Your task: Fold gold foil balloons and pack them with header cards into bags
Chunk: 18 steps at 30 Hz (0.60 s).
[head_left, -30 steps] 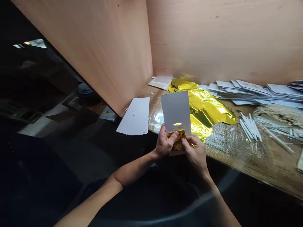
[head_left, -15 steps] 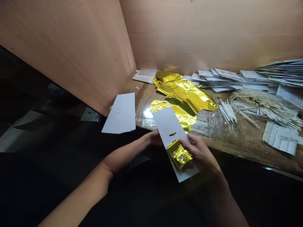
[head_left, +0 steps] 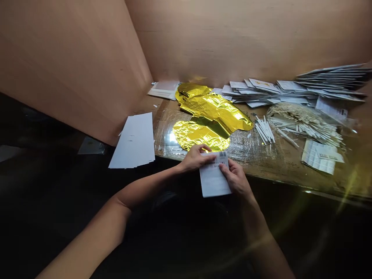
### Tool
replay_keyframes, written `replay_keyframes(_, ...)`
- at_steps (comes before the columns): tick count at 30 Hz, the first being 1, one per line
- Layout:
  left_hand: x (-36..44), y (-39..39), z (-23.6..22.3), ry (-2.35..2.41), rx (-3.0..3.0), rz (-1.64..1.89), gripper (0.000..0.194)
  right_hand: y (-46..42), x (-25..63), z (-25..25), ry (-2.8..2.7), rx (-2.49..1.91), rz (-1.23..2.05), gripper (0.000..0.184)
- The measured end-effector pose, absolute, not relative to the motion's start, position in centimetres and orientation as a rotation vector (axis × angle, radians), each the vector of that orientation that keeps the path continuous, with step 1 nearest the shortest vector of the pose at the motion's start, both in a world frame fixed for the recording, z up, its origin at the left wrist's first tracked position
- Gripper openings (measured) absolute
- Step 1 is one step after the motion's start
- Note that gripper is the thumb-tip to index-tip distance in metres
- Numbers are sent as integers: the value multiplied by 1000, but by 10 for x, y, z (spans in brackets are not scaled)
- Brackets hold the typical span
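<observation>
A small white folded card (head_left: 215, 182), printed with a barcode and some text at its top, is held between both hands in front of the table edge. My left hand (head_left: 198, 158) grips its upper left corner, thumb across the print. My right hand (head_left: 236, 176) pinches its right side with the thumb on top. The folded gold foil seen earlier is out of sight, so I cannot tell whether it lies inside. Just behind the hands, flat gold foil balloons (head_left: 213, 112) lie overlapped on the table.
Left of the foil, a stack of long white cards (head_left: 135, 141) overhangs the table edge. Right of it lie white paper sticks (head_left: 264, 130), a bag of sticks (head_left: 308, 124) and printed leaflets (head_left: 321, 155). Finished-looking white packets (head_left: 331, 83) pile along the back wooden panel (head_left: 247, 38).
The long white card, with folded gold foil on it, was turned and folded into a short card with its printed side up. The view has swung right.
</observation>
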<state>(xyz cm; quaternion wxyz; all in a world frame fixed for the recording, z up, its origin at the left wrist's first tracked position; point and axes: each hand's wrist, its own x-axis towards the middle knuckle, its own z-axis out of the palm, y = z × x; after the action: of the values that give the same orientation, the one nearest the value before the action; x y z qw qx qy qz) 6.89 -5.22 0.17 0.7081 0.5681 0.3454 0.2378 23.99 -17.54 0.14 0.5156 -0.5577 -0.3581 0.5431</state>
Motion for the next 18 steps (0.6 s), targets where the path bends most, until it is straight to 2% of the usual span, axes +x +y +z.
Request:
replay_keyframes(2,80,-60,-4,765,1065,718,50,-163,240,-3,-839,-1392,1124,46)
replay_keyframes(5,91,-67,-12,715,869,794,52,-131,277,-3,-963,-1639,831,52)
replay_keyframes(8,90,-56,-12,732,724,747,47,-101,351,-1,-1001,-2172,127,46)
replay_keyframes(9,88,-51,-11,736,679,723,45,-94,376,-1,-987,-2364,9,46)
replay_keyframes(11,81,-39,-9,747,603,683,40,-86,412,-4,-1018,-2612,12,45)
replay_keyframes(14,74,-29,-7,775,525,676,33,-88,420,-7,-1113,-2656,125,35)
replay_keyframes(16,73,-28,-8,792,491,705,32,-99,395,-6,-1159,-2450,245,34)
replay_keyframes(18,74,-29,-11,799,476,735,33,-113,354,0,-1197,-2065,494,39)
